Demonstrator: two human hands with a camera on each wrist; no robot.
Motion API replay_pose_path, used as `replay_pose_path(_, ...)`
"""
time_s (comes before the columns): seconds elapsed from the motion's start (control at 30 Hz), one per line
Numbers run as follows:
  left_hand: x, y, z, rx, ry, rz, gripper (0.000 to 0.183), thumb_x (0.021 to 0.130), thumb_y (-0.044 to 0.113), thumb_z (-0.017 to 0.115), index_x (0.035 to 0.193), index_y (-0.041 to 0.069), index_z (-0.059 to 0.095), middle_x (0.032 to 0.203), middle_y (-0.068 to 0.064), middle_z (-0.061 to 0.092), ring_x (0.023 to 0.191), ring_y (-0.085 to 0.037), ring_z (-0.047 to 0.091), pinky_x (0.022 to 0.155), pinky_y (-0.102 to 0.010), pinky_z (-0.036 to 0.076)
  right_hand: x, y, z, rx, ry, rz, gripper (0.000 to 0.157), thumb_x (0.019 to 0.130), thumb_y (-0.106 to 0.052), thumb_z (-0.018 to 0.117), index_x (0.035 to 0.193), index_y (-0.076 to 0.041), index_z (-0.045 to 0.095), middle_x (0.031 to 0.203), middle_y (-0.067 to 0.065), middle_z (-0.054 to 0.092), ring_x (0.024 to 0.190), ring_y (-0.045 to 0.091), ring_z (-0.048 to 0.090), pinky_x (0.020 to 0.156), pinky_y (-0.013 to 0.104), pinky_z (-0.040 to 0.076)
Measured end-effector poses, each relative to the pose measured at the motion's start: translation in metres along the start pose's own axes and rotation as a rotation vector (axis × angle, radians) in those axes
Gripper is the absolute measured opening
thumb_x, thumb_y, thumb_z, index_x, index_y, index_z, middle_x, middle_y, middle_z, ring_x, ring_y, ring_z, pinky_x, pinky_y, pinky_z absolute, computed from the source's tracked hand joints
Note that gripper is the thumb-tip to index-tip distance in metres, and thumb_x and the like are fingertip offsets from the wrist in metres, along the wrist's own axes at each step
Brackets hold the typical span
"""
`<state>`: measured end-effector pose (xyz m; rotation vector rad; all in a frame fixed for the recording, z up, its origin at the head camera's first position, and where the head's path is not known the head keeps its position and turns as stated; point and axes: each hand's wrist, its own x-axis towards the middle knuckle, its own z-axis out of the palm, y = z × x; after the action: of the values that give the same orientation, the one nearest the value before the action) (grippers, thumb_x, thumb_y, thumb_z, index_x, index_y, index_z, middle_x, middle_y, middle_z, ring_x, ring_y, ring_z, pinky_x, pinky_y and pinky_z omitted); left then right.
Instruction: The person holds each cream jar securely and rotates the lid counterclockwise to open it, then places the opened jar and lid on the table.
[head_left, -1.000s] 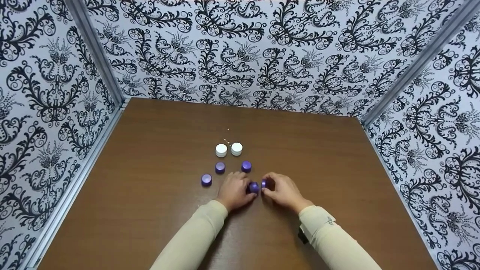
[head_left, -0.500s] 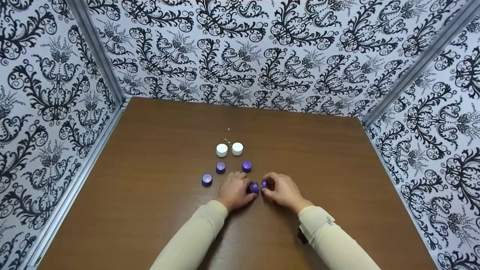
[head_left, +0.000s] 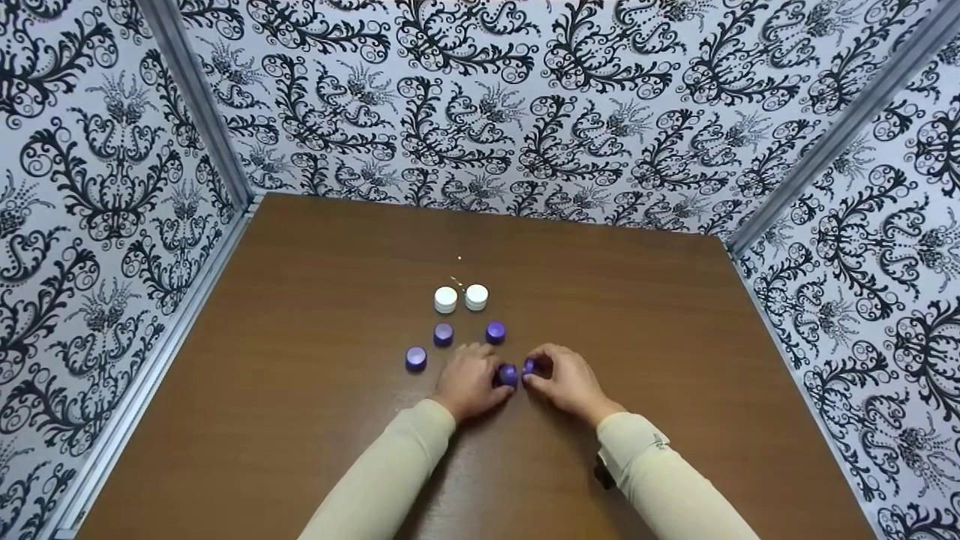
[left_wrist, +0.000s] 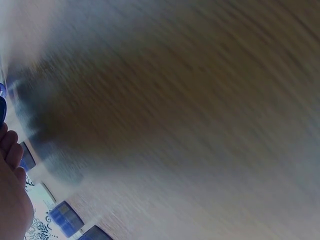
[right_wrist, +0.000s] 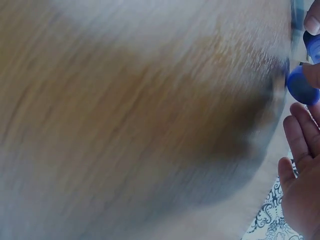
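Observation:
My left hand [head_left: 469,381] grips a small round purple jar [head_left: 508,374] low over the brown table, thumb on the near side. Close to its right, my right hand [head_left: 568,381] pinches a thin purple lid [head_left: 529,366] by its edge, with a narrow gap between lid and jar. In the right wrist view the lid [right_wrist: 302,86] looks blue and stands on edge between thumb and fingers, with the jar [right_wrist: 313,47] just beyond. The left wrist view catches only part of the left hand [left_wrist: 12,185] at its edge; the jar's inside is hidden.
Purple jars stand beyond the hands: one at the left [head_left: 415,358], a middle one [head_left: 443,334] and a right one [head_left: 495,332]. Farther back are two white jars, left [head_left: 445,300] and right [head_left: 476,298], near tiny bright specks. Patterned walls [head_left: 480,112] enclose the table [head_left: 637,300].

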<state>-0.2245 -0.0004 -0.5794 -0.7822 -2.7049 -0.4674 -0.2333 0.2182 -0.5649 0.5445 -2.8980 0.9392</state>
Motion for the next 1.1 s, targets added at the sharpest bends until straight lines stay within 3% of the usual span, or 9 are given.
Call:
replay_pose_path(0.13,0.000,0.001,-0.002,0.000,-0.006,0.001,0.040,0.080,0.047,0.076,0.097,0.011,0.073,0.101,-0.002,0.064,0.099,-0.025,0.062,0.098,-0.046,0.043,0.000,0.002,0.000,0.057,0.010,-0.009,0.029,0.080,-0.020,0.084,0.105,-0.016,0.070,0.098,-0.008,0.069,0.096,0.016,0.065,0.087,0.040,0.050)
replay_pose_path(0.4,0.001,0.001,-0.004,0.000,-0.018,0.001,0.041,0.080,0.048,0.075,0.097,0.010,0.073,0.104,-0.003,0.065,0.100,-0.025,0.061,0.098,-0.045,0.043,-0.001,0.005,-0.002,0.102,-0.002,0.013,0.032,0.078,-0.017,0.085,0.106,-0.013,0.069,0.098,-0.006,0.070,0.095,0.015,0.065,0.088,0.040,0.050)
replay_pose_path(0.6,0.000,0.001,-0.003,0.004,-0.019,0.005,0.043,0.081,0.049,0.075,0.098,0.010,0.073,0.106,-0.004,0.065,0.102,-0.026,0.062,0.099,-0.045,0.042,-0.002,0.007,-0.004,0.044,-0.007,0.003,0.035,0.078,-0.019,0.084,0.110,-0.013,0.071,0.102,-0.006,0.070,0.098,0.019,0.062,0.090,0.043,0.046)
replay_pose_path(0.87,0.001,0.000,-0.002,0.008,-0.006,0.017,0.043,0.080,0.049,0.075,0.098,0.010,0.073,0.105,-0.004,0.066,0.096,-0.026,0.061,0.089,-0.043,0.045,-0.002,0.013,-0.003,-0.064,0.026,-0.062,0.031,0.076,-0.024,0.083,0.104,-0.016,0.073,0.101,-0.005,0.067,0.099,0.020,0.057,0.088,0.043,0.044)
replay_pose_path(1.1,0.001,0.001,0.000,0.017,-0.020,-0.005,0.042,0.078,0.050,0.076,0.094,0.010,0.073,0.098,-0.002,0.064,0.091,-0.026,0.060,0.084,-0.041,0.046,-0.004,0.015,-0.003,-0.120,0.036,-0.055,0.030,0.075,-0.027,0.082,0.101,-0.016,0.071,0.106,-0.004,0.063,0.102,0.021,0.054,0.092,0.041,0.041)
